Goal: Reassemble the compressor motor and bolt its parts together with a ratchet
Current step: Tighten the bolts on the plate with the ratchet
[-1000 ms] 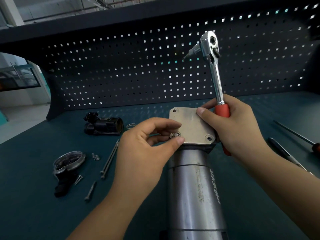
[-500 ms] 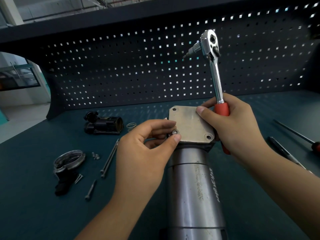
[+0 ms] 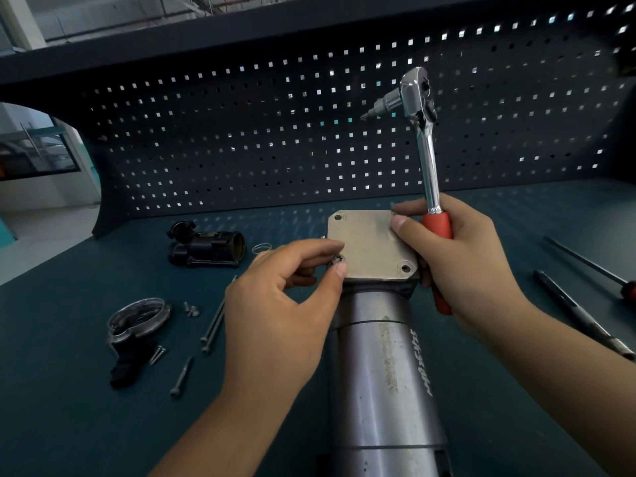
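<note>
Dark teal worktop point(image 3: 69, 425) backed by a perforated pegboard point(image 3: 241, 132), with a pale hallway off to the left.
One compressor motor point(image 3: 385, 373) sits front and centre, one square plate point(image 3: 368, 242) on its end. Left hand point(image 3: 275, 315) pinches one screw point(image 3: 338, 260) at a plate corner. Right hand point(image 3: 464, 259) grips one ratchet point(image 3: 426, 149), thumb on the plate. Two long bolts point(image 3: 215, 318) lie to the left.

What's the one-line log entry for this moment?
left hand pinching small silver screw at square metal plate corner | right hand holding red-handled chrome ratchet
</note>
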Demonstrator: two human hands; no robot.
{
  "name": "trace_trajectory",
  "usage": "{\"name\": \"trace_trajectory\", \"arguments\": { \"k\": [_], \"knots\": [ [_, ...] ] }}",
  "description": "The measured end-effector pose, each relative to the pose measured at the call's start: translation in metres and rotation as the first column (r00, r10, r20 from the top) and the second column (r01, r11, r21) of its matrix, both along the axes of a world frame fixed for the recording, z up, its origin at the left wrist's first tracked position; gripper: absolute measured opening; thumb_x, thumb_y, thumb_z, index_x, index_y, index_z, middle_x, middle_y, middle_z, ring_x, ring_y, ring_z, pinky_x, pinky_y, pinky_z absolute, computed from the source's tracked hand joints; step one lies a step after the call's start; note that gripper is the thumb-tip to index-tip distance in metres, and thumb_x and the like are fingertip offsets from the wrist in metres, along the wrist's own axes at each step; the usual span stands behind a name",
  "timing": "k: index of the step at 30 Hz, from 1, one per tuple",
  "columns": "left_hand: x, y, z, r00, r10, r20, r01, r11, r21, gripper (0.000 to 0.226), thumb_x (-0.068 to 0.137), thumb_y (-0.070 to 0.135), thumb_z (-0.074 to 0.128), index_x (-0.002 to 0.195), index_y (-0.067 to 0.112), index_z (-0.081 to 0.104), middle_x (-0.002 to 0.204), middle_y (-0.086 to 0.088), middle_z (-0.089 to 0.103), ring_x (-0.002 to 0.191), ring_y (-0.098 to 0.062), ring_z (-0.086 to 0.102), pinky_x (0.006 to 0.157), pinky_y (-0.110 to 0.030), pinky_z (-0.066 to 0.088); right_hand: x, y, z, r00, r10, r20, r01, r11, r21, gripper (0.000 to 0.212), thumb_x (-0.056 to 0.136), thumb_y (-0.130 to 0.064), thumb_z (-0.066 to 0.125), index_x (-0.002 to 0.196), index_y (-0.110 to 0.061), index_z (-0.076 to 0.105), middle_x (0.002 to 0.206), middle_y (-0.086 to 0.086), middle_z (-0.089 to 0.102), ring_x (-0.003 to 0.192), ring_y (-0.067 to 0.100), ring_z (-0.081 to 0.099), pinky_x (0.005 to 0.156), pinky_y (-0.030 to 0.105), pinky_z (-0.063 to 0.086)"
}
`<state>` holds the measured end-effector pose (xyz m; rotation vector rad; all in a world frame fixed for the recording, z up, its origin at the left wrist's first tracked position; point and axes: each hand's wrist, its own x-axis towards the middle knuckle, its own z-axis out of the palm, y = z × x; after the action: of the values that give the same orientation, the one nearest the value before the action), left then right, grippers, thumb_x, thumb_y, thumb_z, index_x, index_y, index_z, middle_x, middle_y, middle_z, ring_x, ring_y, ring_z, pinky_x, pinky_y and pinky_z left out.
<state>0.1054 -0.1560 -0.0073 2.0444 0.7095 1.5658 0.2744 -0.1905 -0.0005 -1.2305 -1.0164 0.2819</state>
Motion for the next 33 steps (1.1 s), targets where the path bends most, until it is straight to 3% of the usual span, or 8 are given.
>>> {"name": "trace_trajectory", "arguments": {
  "k": [4,10,24,33],
  "knots": [
    [0.0,0.001,0.0,0.994,-0.087,0.069,0.092,0.993,-0.078,0.029,0.078,0.003,0.072,0.088,0.03,0.071,0.088,0.016,0.072,0.085,-0.002,0.068,0.074,-0.012,0.052,-0.002,0.0,0.0,0.999,0.018,0.043,-0.019,1.0,0.003,0.004,0.085,-0.02,0.068,0.085,-0.023,0.066,0.047,-0.007,0.048,0.037,0.005,0.041,0.036,0.018,0.039],
    [0.006,-0.004,-0.002,0.974,-0.135,0.181,0.162,0.976,-0.144,0.022,0.079,0.003,0.07,0.087,0.023,0.072,0.085,0.015,0.072,0.084,0.002,0.067,0.07,-0.006,0.048,-0.001,0.0,0.0,1.0,0.014,0.019,-0.014,1.0,0.0,0.005,0.085,-0.021,0.068,0.084,-0.026,0.066,0.046,-0.008,0.047,0.037,0.005,0.04,0.036,0.018,0.039],
    [0.009,-0.001,-0.005,0.98,-0.054,0.193,0.073,0.993,-0.094,0.02,0.077,0.007,0.072,0.086,0.026,0.073,0.093,0.012,0.069,0.086,0.001,0.065,0.07,-0.005,0.047,-0.002,0.0,0.001,1.0,0.012,0.016,-0.013,1.0,0.011,0.006,0.084,-0.021,0.069,0.082,-0.026,0.067,0.046,-0.009,0.047,0.038,0.004,0.04,0.036,0.017,0.038],
    [0.008,-0.002,-0.007,0.98,-0.055,0.189,0.071,0.995,-0.075,0.022,0.075,0.004,0.073,0.082,0.025,0.073,0.087,0.01,0.069,0.086,0.003,0.065,0.072,-0.005,0.048,-0.003,-0.001,0.002,1.0,0.016,0.026,-0.016,1.0,0.0,0.006,0.085,-0.021,0.069,0.083,-0.027,0.067,0.046,-0.008,0.048,0.037,0.004,0.04,0.036,0.018,0.039]
  ]
}}
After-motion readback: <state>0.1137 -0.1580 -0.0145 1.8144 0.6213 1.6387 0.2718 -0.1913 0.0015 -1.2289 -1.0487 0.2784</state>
